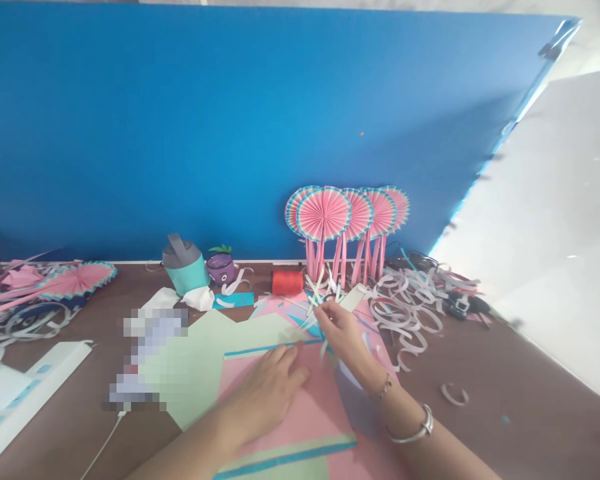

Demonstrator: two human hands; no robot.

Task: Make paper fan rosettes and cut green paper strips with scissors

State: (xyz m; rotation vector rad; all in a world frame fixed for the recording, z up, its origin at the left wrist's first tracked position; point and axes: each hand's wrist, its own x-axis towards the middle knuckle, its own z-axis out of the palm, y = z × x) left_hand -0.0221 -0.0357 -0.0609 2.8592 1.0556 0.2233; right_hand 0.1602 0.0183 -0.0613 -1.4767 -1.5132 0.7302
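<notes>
My left hand (267, 393) lies flat on a pink paper sheet (320, 407), its fingers stretched toward the far edge. Blue and pale strips run along the sheet's far and near edges. Just beyond the sheet's far right corner, my right hand (341, 332) has its fingertips pinched together over a small heap of pale paper strips (314, 293). What is between those fingertips is too small to make out. Light green paper (200, 360) spreads under and to the left of the pink sheet.
Several pink folded paper fans (325, 213) lean against the blue partition (205, 120). A red thread spool (287, 283), purple cup (221, 268) and teal container (183, 267) stand at the back. Curled paper strips (405, 313) pile up right; a white power strip (35, 400) lies left.
</notes>
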